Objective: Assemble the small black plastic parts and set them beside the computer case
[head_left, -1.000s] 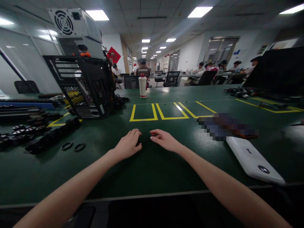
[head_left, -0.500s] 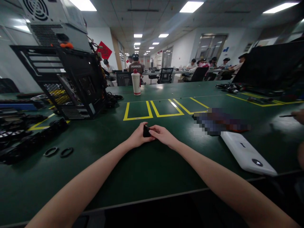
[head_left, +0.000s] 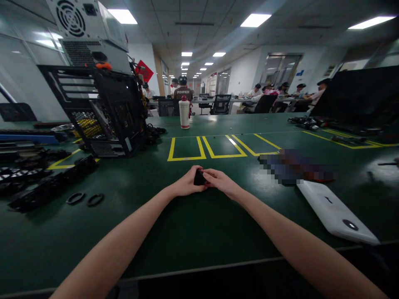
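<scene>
Between my two hands, just above the green table [head_left: 199, 236], is a small black piece [head_left: 198, 178]; its exact kind is too small to make out. My left hand [head_left: 188, 182] is closed around its left side, thumb below and fingers at the top. From the right, my right hand [head_left: 221, 182] pinches the piece with its fingertips, which hide part of it. Two black rings [head_left: 75, 198] lie flat on the table to the left of my hands.
At the left, a black computer case [head_left: 102, 112] carries power supplies [head_left: 93, 33]. Behind my hands are yellow tape outlines [head_left: 187, 158] and a white cup [head_left: 184, 114]. A white panel-like object [head_left: 338, 211] lies right, below a blurred patch. A dark monitor [head_left: 358, 97] stands far right.
The view has shifted slightly, so everything sits a little further right and lower. Both hands keep their hold on the small black piece, whose visible face has turned slightly.
</scene>
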The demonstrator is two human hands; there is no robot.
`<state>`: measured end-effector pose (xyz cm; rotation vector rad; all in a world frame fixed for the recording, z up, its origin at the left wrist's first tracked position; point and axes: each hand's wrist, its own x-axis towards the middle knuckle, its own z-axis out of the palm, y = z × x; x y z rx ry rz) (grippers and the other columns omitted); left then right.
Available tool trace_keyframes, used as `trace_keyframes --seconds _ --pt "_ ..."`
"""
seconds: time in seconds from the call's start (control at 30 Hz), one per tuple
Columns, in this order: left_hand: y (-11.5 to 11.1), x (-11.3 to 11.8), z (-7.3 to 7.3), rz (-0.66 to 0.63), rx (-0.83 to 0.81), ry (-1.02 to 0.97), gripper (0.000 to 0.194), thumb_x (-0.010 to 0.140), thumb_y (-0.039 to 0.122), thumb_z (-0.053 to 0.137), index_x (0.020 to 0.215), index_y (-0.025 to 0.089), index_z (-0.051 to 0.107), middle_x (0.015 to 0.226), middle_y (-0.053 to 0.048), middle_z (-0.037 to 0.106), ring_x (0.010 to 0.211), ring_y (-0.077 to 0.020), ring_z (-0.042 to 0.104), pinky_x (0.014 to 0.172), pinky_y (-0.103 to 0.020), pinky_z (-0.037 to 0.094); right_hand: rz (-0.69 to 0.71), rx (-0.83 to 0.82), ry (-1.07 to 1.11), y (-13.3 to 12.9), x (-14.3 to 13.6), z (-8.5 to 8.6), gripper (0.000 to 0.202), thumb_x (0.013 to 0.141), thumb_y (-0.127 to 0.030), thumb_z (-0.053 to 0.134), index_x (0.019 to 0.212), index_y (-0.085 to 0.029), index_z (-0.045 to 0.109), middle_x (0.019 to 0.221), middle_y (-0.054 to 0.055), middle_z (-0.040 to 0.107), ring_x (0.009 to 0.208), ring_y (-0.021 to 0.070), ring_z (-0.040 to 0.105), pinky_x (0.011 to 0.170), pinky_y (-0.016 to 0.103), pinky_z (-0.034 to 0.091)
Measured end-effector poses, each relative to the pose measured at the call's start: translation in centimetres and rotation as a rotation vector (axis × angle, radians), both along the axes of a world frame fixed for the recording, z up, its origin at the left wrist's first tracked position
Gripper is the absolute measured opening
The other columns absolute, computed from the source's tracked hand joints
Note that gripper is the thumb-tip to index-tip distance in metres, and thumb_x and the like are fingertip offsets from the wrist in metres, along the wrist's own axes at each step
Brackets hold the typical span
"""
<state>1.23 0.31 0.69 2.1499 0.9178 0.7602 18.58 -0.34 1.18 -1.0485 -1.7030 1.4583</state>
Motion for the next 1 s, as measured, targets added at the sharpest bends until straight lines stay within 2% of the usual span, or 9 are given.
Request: trace_keyframes --seconds 0.1,0.17,0.3,0.4,0.5,0.57,0.77,0.9,1.0 --pt "0.2 0.1 -0.5 0.032 0.082 -0.026 0.075 0.064 0.029 0.063 0.126 0.015 0.022 0.121 -0.013 0.038 0.113 -0.0241 0.039 0.097 -0.041 0.031 -0.003 -0.009 0.015 -0.2 -0.1 0.3 0.033 0.076 -0.036 0.052 0.105 -0.020 0.050 0.097 0.006 0.055 0.086 0.0150 0.054 0.078 0.033 0.046" --pt "0.3 0.2 -0.7 0.081 0.110 -0.057 0.078 0.063 0.029 0.064 0.126 0.013 0.021 0.120 -0.014 0.038 0.113 -0.0242 0.039 0.098 -0.042 0.030 0.007 -0.019 0.017 -0.3 -0.1 0.5 0.035 0.075 -0.033 0.054 0.107 -0.021 0.048 0.095 0.005 0.056 0.084 0.0147 0.055 0.079 0.034 0.045" --pt "0.0 0.3 -0.6 0.225 0.106 -0.073 0.077 0.055 0.036 0.069 0.118 0.013 0.031 0.112 -0.012 0.042 0.104 -0.0241 0.045 0.092 -0.043 0.036 0.042 -0.024 0.035 -0.3 0.2 0.5 0.036 0.075 -0.031 0.054 0.109 -0.021 0.046 0.092 0.004 0.057 0.083 0.0141 0.055 0.080 0.035 0.044" --pt "-0.4 0.1 -0.2 0.310 0.143 -0.027 0.070 0.049 0.042 0.072 0.106 0.015 0.041 0.104 -0.009 0.043 0.096 -0.0226 0.046 0.085 -0.041 0.040 0.051 -0.025 0.026 -0.1 0.4 0.5 0.036 0.075 -0.031 0.053 0.109 -0.022 0.047 0.095 0.005 0.055 0.085 0.0145 0.055 0.080 0.035 0.044" --pt "-0.6 -0.2 -0.1 0.373 0.124 -0.015 0.062 0.049 0.044 0.071 0.096 0.015 0.044 0.100 -0.007 0.042 0.091 -0.0209 0.046 0.078 -0.040 0.044 0.021 -0.002 -0.014 0.0 0.6 0.6 0.040 0.074 -0.028 0.054 0.113 -0.022 0.046 0.100 0.005 0.053 0.088 0.0152 0.054 0.082 0.035 0.043" --pt "-0.5 -0.5 -0.2 0.360 0.052 -0.048 0.058 0.050 0.041 0.072 0.094 0.016 0.043 0.100 -0.006 0.042 0.090 -0.0203 0.046 0.075 -0.039 0.046 -0.005 0.028 -0.045 0.2 0.7 0.5 0.044 0.073 -0.025 0.056 0.115 -0.022 0.044 0.098 0.004 0.053 0.088 0.0149 0.054 0.083 0.036 0.042" --pt "0.5 -1.2 -1.0 0.117 -0.203 -0.260 0.043 0.061 0.017 0.066 0.097 0.017 0.043 0.099 -0.004 0.049 0.095 -0.0168 0.051 0.082 -0.037 0.045 -0.029 0.096 -0.047 0.7 0.8 -0.3 0.043 0.070 -0.022 0.060 0.110 -0.019 0.048 0.090 0.004 0.058 0.082 0.0144 0.056 0.082 0.035 0.043" --pt "0.7 -1.3 -1.2 0.112 -0.194 -0.282 0.038 0.063 0.012 0.063 0.097 0.016 0.047 0.098 -0.004 0.053 0.094 -0.0166 0.053 0.086 -0.039 0.042 -0.039 0.036 0.013 0.6 0.6 -0.5 0.041 0.072 -0.029 0.058 0.110 -0.017 0.049 0.089 0.006 0.059 0.079 0.0136 0.058 0.080 0.034 0.045" --pt "0.8 -1.3 -1.3 0.127 -0.172 -0.259 0.037 0.062 0.014 0.065 0.095 0.015 0.049 0.097 -0.005 0.054 0.092 -0.0168 0.054 0.086 -0.040 0.042 -0.056 0.076 -0.004 0.5 0.6 -0.4 0.042 0.070 -0.031 0.060 0.108 -0.017 0.050 0.088 0.005 0.060 0.079 0.0136 0.058 0.081 0.036 0.045"
